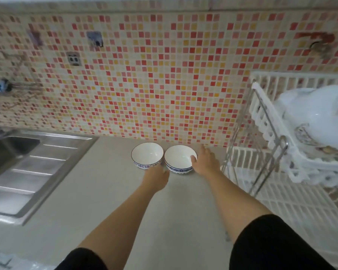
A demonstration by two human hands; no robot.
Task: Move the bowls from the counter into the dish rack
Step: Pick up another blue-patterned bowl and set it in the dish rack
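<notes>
Two bowls (147, 155) (180, 159) on counter (105, 191). Your right hand (206, 162): thumb over rim, grasp forming. Left hand (156, 177) apparently open, blurred. Next: lift into rack (271, 121).

My arms bare from elbows down. Short black sleeves, plain, at bottom of frame. Left hand (156, 177) and right hand (206, 160) ungloved.

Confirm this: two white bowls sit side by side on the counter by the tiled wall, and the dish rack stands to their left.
Wrong side. The head view shows the dish rack to the right of the two bowls; the sink is on their left. The rest holds.
</notes>
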